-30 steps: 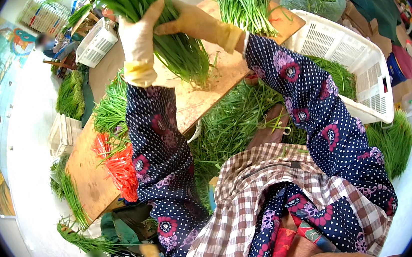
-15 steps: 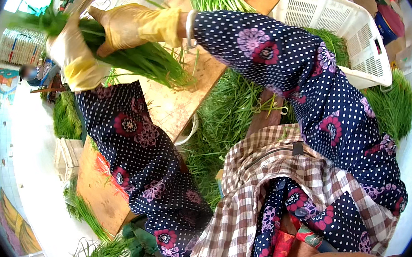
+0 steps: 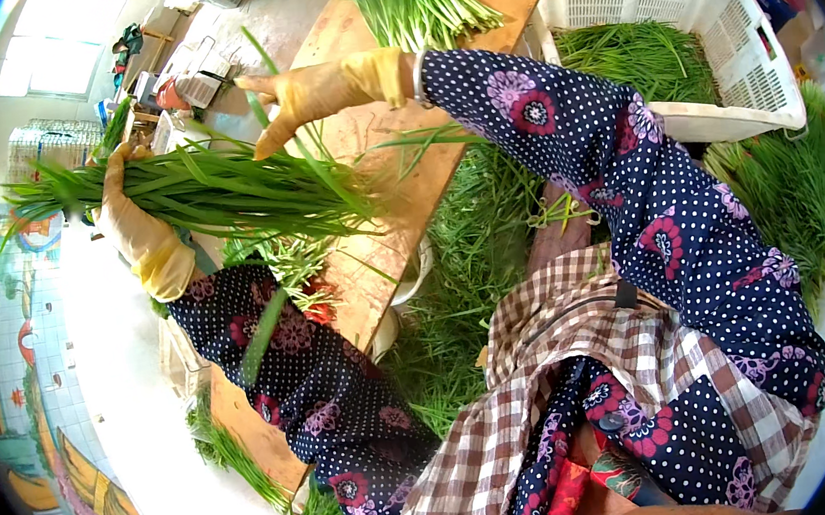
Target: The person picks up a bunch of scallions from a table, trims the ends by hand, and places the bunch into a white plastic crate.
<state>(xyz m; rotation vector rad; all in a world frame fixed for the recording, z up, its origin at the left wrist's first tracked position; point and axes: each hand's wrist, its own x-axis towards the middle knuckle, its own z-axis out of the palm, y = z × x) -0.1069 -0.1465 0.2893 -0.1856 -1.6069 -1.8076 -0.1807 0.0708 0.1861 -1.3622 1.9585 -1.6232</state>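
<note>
My left hand (image 3: 132, 215), in a yellowish glove, is closed around a thick bunch of garlic chives (image 3: 234, 188). The bunch lies level above the wooden board, its leaf tips to the left. Just above its right part is my right hand (image 3: 310, 97), also gloved, with thumb and fingers apart. Loose green blades hang in the air beside that hand and over my left sleeve. Below the bunch, a small pile of chives (image 3: 287, 261) with pale stalks sits on the board (image 3: 389, 174), near some red ties (image 3: 319, 305).
A large chive pile (image 3: 416, 1) occupies the board's far end. At the right, a white plastic crate (image 3: 730, 73) holds more chives, with another heap (image 3: 796, 177) beside it. Loose greens (image 3: 464, 272) lie below the board. More bundles (image 3: 237, 457) stand at the lower left.
My right hand has let go of the bunch and moved right. The bunch has come down and turned level in my left hand. Loose blades now fly about.
</note>
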